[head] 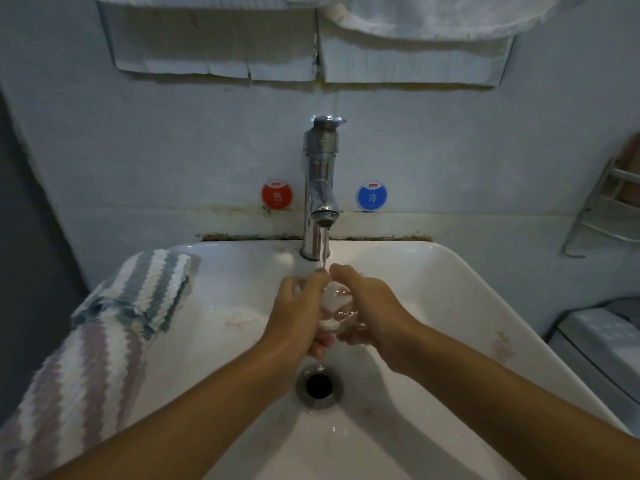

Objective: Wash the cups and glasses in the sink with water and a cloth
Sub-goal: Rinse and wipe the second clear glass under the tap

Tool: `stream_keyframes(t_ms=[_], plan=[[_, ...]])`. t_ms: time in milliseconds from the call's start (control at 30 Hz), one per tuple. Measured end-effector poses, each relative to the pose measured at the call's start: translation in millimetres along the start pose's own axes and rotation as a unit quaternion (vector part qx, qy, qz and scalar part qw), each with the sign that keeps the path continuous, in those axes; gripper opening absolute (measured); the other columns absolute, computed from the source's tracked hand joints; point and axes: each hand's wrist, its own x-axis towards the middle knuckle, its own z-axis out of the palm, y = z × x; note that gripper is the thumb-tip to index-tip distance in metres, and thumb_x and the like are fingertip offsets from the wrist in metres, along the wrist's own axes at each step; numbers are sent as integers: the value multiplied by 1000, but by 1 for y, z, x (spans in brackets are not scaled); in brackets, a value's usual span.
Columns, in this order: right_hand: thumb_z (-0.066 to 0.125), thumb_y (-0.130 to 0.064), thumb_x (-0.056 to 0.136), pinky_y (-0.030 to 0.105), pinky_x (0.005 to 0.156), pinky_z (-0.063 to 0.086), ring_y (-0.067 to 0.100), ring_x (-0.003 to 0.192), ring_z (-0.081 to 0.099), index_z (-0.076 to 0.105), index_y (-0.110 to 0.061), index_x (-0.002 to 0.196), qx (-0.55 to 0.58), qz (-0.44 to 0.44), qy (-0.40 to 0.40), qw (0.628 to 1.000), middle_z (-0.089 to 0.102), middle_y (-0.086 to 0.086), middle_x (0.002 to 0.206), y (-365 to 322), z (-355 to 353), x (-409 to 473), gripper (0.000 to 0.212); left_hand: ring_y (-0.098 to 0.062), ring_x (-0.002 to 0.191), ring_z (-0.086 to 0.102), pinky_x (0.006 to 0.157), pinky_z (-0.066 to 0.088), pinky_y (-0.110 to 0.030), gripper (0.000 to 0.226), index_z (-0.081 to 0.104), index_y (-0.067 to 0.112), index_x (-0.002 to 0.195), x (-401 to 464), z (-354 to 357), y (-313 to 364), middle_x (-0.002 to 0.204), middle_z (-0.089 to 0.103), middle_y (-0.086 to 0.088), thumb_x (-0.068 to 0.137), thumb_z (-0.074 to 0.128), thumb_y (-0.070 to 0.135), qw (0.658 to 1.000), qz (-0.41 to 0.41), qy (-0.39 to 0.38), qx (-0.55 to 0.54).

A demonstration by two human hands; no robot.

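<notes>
1. Both hands are wrapping a clear glass [334,311] at frame center: the left hand [299,306] is curling round its left side, the right hand [367,306] is cupping its right side and underside, so each grip is closing on the glass.
2. The glass is sitting over the middle of the sink [433,289], just above the drain [318,386] and under the tap [320,188].
3. Water [323,247] is running from the spout onto the fingers and the glass.
4. Progress, as I judge it: this glass is being rinsed by hand, so the washing is underway but not finishing. No other cups or glasses are showing in the basin, so I cannot tell how many are done or left.
5. The striped cloth [114,323] is lying over the sink's left rim, at the left of the frame, well apart from the hands; it is not being used on the glass.
6. Around: red [276,196] and blue [371,196] stickers are flanking the tap on the wall, a wire rack [602,209] is hanging at the right edge, and towels [415,15] are hanging along the top.
7. Nothing is blocking the hands; the cloth is within the left hand's reach.
</notes>
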Motion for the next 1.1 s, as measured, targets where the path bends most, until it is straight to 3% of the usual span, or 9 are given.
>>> stream_keyframes(t_ms=[167, 300, 400, 467, 600, 700, 833, 967, 1100], plan=[[67, -77, 65, 27, 64, 53, 13, 74, 64, 57, -13, 120, -4, -29, -15, 999, 70, 8, 100, 2, 3, 6, 85, -21, 68, 60, 58, 49, -31, 43, 62, 11, 111, -1, -5, 2, 82, 72, -14, 99, 39, 46, 982, -94, -26, -164], [80, -61, 59, 41, 90, 57, 21, 101, 68, 51, -21, 123, 32, -36, -25, 999, 67, 4, 114, 6, 5, 6, 81, -17, 54, 55, 41, 43, -22, 42, 65, 6, 97, 2, -9, 3, 65, 66, -10, 96, 41, 40, 954, -140, -36, -264], [88, -53, 54, 29, 83, 49, 16, 106, 62, 51, -25, 125, 38, -43, -36, 998, 64, -1, 117, 6, 6, 3, 85, -15, 47, 50, 34, 39, -20, 41, 63, 6, 83, 5, -11, 4, 58, 60, -7, 94, 39, 37, 936, -166, -20, -310], [85, -47, 59, 23, 78, 45, 12, 103, 62, 53, -26, 124, 33, -55, -39, 997, 64, -3, 115, 4, 6, 1, 76, -15, 50, 50, 33, 40, -20, 41, 64, 6, 83, 3, -11, 5, 59, 60, -6, 94, 39, 36, 926, -183, -20, -331], [84, -38, 62, 30, 82, 55, 18, 102, 68, 58, -21, 119, 67, -81, -64, 992, 69, 2, 112, 6, 5, 1, 65, -17, 52, 54, 37, 44, -21, 41, 69, 6, 98, -3, -10, 2, 71, 64, -12, 96, 38, 32, 943, -207, -21, -260], [86, -30, 68, 25, 74, 57, 14, 94, 71, 58, -21, 117, 60, -96, -63, 992, 72, -1, 107, 9, 3, 1, 57, -19, 49, 59, 39, 46, -22, 44, 67, 6, 107, -3, -11, -3, 73, 69, -16, 101, 34, 36, 958, -217, -10, -188], [88, -29, 70, 28, 76, 59, 14, 96, 70, 56, -24, 118, 24, -122, -46, 991, 70, -1, 107, 10, 2, 5, 58, -17, 44, 61, 41, 48, -22, 41, 65, 6, 104, -3, -14, -3, 63, 70, -14, 104, 34, 32, 970, -198, -13, -144], [88, -17, 71, 29, 81, 60, 12, 97, 69, 49, -27, 119, -16, -138, -79, 987, 66, 1, 111, 10, 0, 4, 63, -19, 45, 63, 41, 47, -22, 38, 65, 10, 100, -3, -15, -4, 62, 71, -13, 106, 34, 31, 974, -187, -11, -131], [88, -16, 71, 32, 83, 60, 16, 99, 68, 45, -27, 119, -50, -146, -76, 985, 65, 4, 113, 9, -4, 5, 66, -16, 44, 54, 37, 43, -19, 38, 61, 14, 99, -3, -16, -4, 67, 73, -12, 107, 30, 34, 977, -205, -33, -58]])
